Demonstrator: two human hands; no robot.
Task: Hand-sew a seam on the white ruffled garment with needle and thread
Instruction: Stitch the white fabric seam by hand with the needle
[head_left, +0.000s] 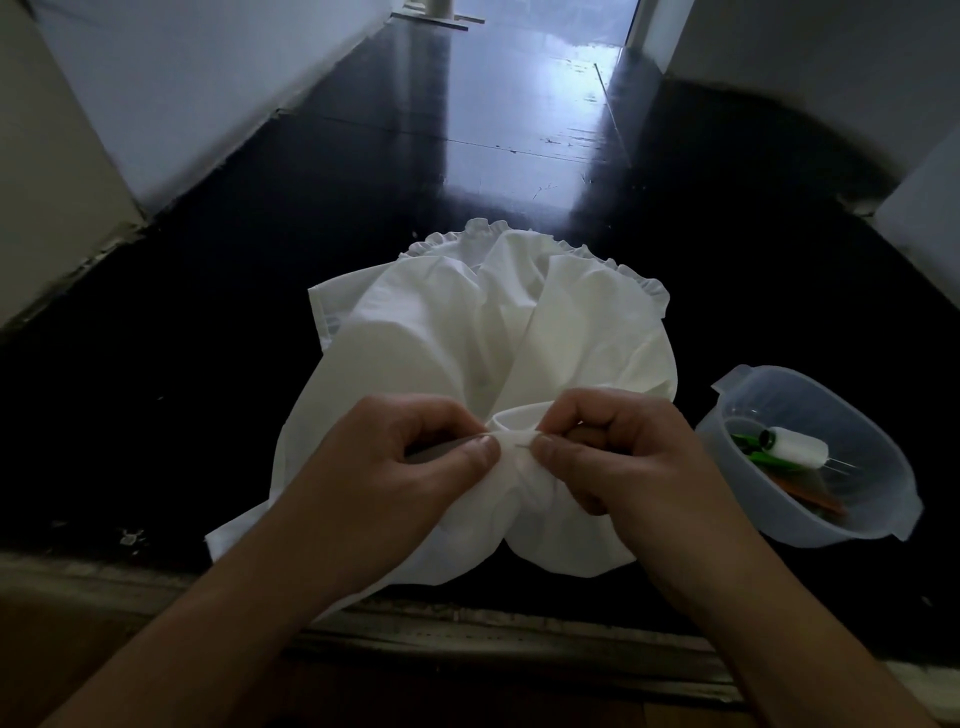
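Sewing looks mid-stitch: the left hand (415, 457) and right hand (613, 452) pinch a fold of the white ruffled cotton garment (498, 322) lying on the dark tabletop (208, 322). A thin steel needle (521, 445) seems to bridge the thumbs, though finished stitches cannot be made out.

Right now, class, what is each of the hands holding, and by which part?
Both hands pinch the white ruffled garment at its bunched near edge: the left hand beside the right hand, thumbs almost touching. A thin needle seems to lie between them; who grips it is unclear.

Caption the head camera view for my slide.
Both hands, left hand and right hand, pinch the white ruffled garment beside a clear plastic bowl.
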